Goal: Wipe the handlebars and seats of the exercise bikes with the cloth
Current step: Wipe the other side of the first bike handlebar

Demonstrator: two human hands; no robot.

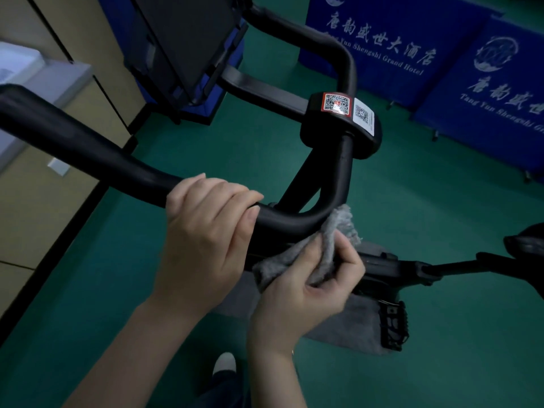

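Note:
A black exercise-bike handlebar [97, 156] runs from the left edge to a bend near the centre, then up to a clamp block with QR stickers [341, 119]. My left hand [206, 231] is wrapped around the bar just left of the bend. My right hand [312, 287] sits below the bend and pinches a grey cloth [335, 231], whose upper end touches the underside of the bend. The black seat [527, 242] shows only partly at the right edge.
The bike's console [182, 45] stands at the top. Its frame and a pedal [393, 325] lie below my hands over a grey mat. Blue hotel banners [441, 54] line the far right, beige cabinets [44, 201] the left. Green floor, my shoe [225, 365] below.

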